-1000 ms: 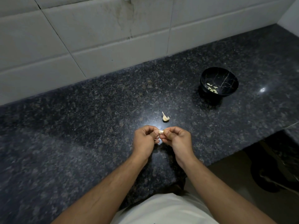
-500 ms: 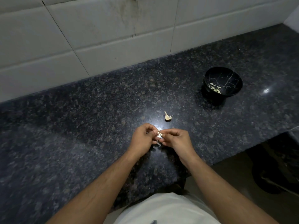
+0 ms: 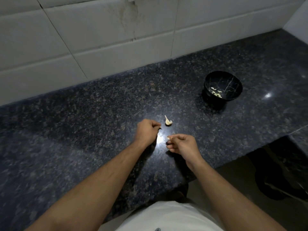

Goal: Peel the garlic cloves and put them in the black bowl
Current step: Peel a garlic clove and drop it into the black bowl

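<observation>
Head view: two hands over a dark speckled table. Right hand [image 3: 182, 144], centre frame, pinches one garlic clove [image 3: 168, 138] at its fingertips; left hand [image 3: 147, 130], just apart, is curled, its contents indiscernible. One unpeeled garlic piece [image 3: 168, 122] lies just above them. One black bowl [image 3: 222, 88], upper right, holds several peeled cloves [image 3: 216, 92], too small to count.
</observation>
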